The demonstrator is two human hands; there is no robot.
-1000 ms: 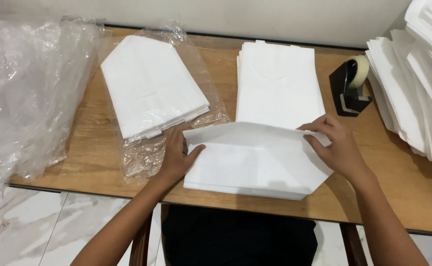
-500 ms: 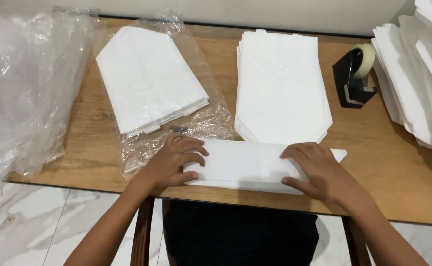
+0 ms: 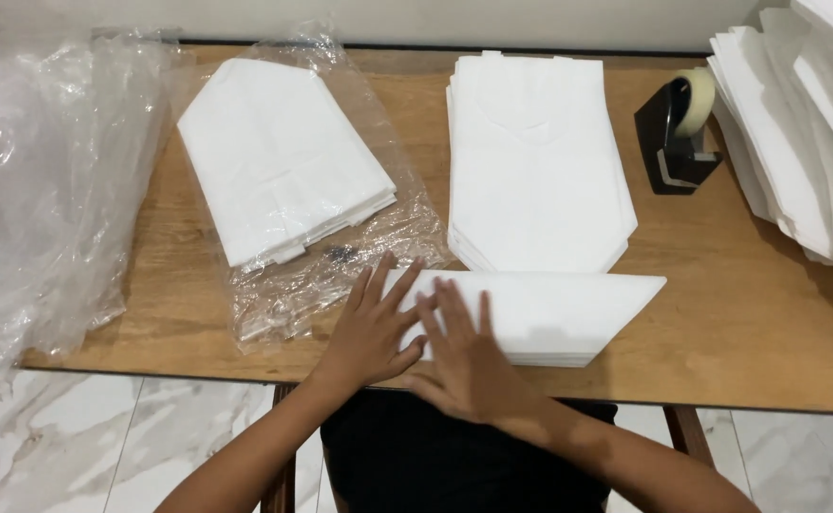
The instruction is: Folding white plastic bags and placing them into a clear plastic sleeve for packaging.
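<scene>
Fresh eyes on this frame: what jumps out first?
Both hands, the left hand and the right hand, lie flat side by side on a folded white sheet at the near edge of the wooden table. Behind it sits a neat white stack, with another white stack on clear plastic wrap to its left. A black tape dispenser stands far right, and crumpled clear plastic fills the left side.

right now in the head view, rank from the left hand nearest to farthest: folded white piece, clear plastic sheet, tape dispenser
From the left hand:
1. Folded white piece, under its fingers at the front edge.
2. Clear plastic sheet, just left of it.
3. Tape dispenser, far right, towards the back.
</scene>
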